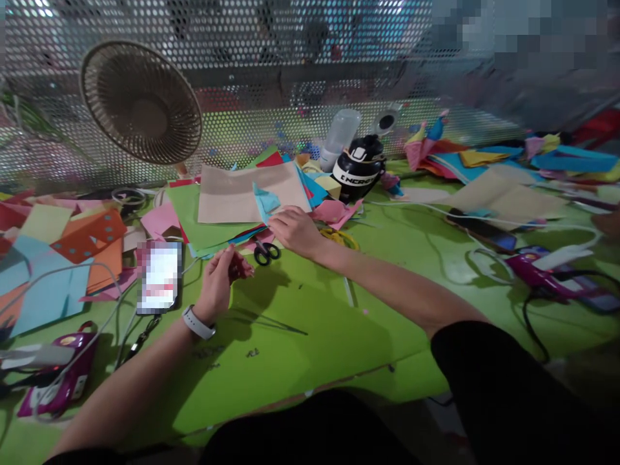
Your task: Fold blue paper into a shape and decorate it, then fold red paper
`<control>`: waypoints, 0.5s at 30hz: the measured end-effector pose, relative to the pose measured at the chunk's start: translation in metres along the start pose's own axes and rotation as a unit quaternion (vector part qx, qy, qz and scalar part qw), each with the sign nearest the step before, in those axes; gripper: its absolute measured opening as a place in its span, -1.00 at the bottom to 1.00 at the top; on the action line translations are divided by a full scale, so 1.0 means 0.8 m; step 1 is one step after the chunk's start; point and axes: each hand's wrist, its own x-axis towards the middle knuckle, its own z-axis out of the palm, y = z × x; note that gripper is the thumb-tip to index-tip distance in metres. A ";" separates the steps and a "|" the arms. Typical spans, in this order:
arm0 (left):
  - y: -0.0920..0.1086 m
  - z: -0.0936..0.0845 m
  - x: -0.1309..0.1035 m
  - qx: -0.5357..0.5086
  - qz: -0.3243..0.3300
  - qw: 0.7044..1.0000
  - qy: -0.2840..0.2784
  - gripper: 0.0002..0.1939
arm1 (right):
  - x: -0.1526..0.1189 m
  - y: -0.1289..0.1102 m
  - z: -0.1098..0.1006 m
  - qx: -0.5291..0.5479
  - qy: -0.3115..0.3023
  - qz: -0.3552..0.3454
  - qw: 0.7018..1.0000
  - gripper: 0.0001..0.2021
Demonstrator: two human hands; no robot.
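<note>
My right hand (293, 229) reaches over the front edge of the paper pile, its fingers closed on a small folded piece of light-blue paper (265, 203). My left hand (219, 281), with a pale band at the wrist, hovers above the green table (300, 368). Its fingers are loosely curled with the thumb apart, and I see nothing held in them. Between the hands lie dark-handled scissors (266, 253). Thin metal tweezers (276, 323) rest on the table just right of my left hand. Under the blue paper is a large beige sheet (227, 194) on top of green paper (186, 213).
A phone (159, 278) lies left of my left hand, near a purple power strip (62, 374) with cables. Coloured papers (48, 278) spread at the far left. A fan (140, 103), a black jug (358, 169) and a mesh panel (271, 123) stand behind. Another purple strip (542, 274) is right.
</note>
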 end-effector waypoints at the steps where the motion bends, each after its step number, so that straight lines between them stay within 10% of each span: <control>1: 0.002 -0.001 0.002 -0.005 -0.026 1.000 -0.004 -0.58 | -0.002 -0.007 -0.005 0.002 0.025 -0.012 1.000 -0.72; 8: 0.016 -0.002 0.008 -0.059 -0.047 0.996 -0.047 -0.59 | -0.025 -0.077 -0.032 -0.049 0.148 -0.271 0.950 -0.76; 15: 0.021 0.005 -0.001 -0.041 -0.073 0.996 -0.015 -0.69 | -0.046 -0.057 -0.053 -0.074 0.150 -0.237 0.957 -0.77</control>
